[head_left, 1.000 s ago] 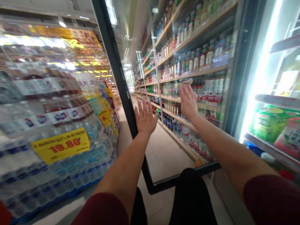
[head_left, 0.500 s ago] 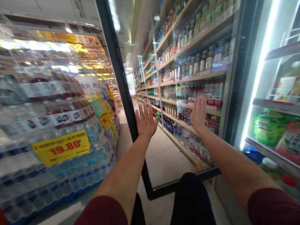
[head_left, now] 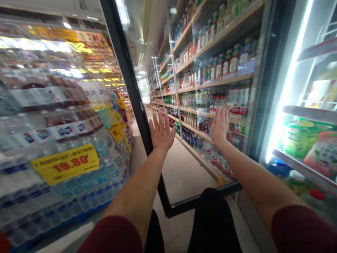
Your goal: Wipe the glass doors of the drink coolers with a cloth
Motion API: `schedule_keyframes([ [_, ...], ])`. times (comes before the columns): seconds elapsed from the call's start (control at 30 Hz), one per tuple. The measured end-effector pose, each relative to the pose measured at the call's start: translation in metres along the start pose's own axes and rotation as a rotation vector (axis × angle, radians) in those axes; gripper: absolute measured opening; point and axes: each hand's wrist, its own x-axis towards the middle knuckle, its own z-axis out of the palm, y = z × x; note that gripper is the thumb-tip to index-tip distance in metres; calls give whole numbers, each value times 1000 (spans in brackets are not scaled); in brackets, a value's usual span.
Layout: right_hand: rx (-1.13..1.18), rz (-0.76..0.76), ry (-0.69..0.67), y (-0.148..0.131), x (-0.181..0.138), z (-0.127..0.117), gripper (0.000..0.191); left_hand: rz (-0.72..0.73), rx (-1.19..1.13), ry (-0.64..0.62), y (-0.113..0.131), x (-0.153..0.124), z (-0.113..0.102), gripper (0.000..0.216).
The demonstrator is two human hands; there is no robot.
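Quite a bit crowding this spot. Left side is a big stack of bottle packs, some dark drinks, some clear, with a yellow price sign reading 19.80 on the front. Pale floor tiles run off into the distance. A knee in black trousers covers part of the door's bottom rail, and the right forearm crosses in front of its lower right corner.

Over on the right is a lit fridge holding a green pack, a pinkish-red pack beside it, and lower down some bottles with white, blue and red caps. Wooden shelves packed with rows of bottles show in the glass too, labels mostly too blurry to read.

The glass door itself stands open right in front of the person, between the stack and the fridge. Clear pane with some streaky reflections, chunky black frame around it, looks tilted from up here.

Left hand is up flat at the pane just beside the left upright, fingers spread. Right hand is raised at the glass, fingers close together; can't tell if it's pinching anything, there's just a pale blur by the fingertips.
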Motion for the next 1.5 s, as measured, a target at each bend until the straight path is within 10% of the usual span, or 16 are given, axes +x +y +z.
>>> schedule_keyframes([
  [0.17,-15,-336,-236,-7,-35,-1,62,-1,-9,-14,1,0,-2,74],
  [0.33,-23,34,17,22,-22,-1,66,-6,-35,4,0,1,0,74],
  [0.5,-27,-269,-183,17,-37,1,61,-6,-31,-1,0,2,0,74],
  [0.7,56,36,111,3,25,6,65,-1,-17,12,-1,2,1,75],
  [0.9,63,-404,-118,-33,38,4,58,0,-26,3,-1,1,1,74],
  [1.1,14,-6,32,-14,69,-8,65,10,-13,8,0,2,1,73],
  [1.3,-9,-458,-186,-19,27,-5,59,13,-11,8,-1,2,1,74],
  [1.5,4,62,62,17,29,-1,66,2,-41,-6,-1,2,1,74],
])
